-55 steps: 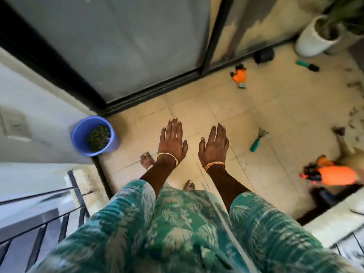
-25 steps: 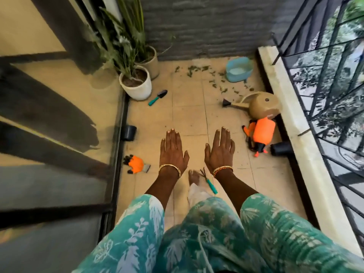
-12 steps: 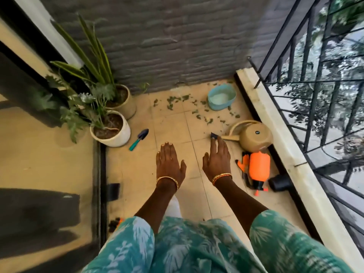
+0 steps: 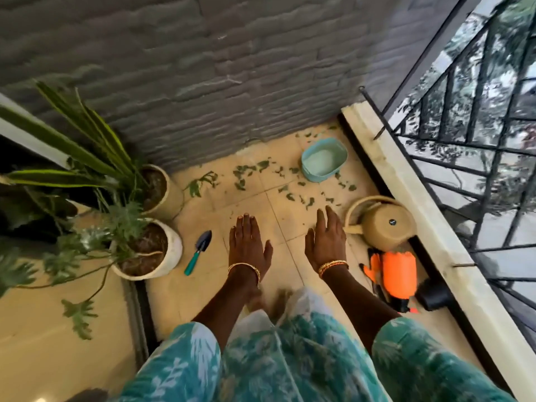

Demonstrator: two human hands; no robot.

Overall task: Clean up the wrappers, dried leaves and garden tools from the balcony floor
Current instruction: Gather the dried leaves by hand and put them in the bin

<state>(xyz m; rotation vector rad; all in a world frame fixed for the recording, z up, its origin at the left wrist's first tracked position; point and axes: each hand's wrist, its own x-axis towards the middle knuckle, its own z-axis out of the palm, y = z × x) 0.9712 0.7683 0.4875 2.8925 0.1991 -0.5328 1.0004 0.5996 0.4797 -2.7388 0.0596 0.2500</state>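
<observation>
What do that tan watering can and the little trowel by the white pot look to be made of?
The watering can looks like matte moulded plastic: even tan colour, no shine. The trowel seems to have a dark metal blade and a smooth teal handle, probably plastic; blur leaves it uncertain.

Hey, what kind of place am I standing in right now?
Most likely a small home balcony used for gardening: a black metal railing runs along one side, round pale plant pots stand on the beige tiled floor, and a tan plastic watering can lies there.
</observation>
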